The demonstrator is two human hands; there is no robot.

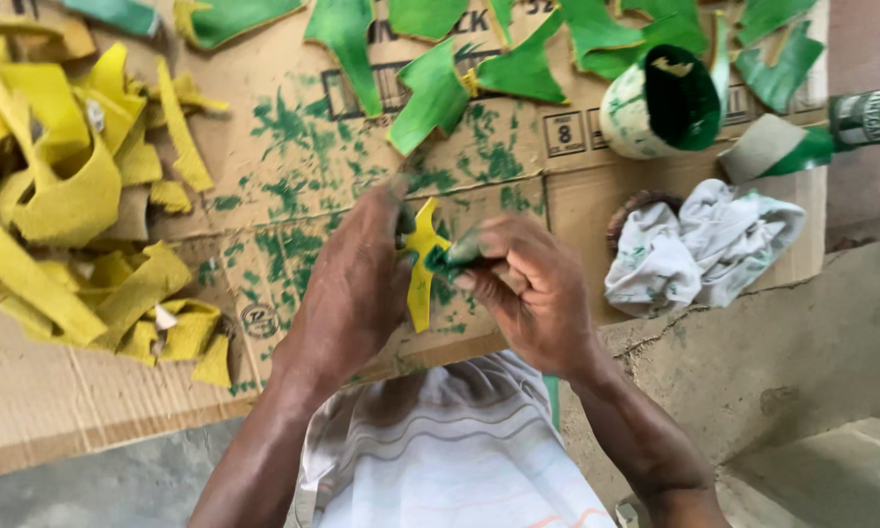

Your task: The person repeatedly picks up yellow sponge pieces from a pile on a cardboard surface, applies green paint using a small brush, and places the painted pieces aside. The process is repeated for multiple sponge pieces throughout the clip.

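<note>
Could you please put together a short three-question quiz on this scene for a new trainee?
1. True or false: the left hand holds a yellow leaf-shaped piece.
2. What colour is the paint in the paint pot? A) red B) green C) blue
3. Fill in: the stained white rag lies to the ____ of the right hand, which holds a green-stained dauber against the piece.

Key: 1. True. 2. B. 3. right. The unpainted yellow pieces are heaped at the left of the cardboard; the green painted pieces lie along its far edge.
</note>
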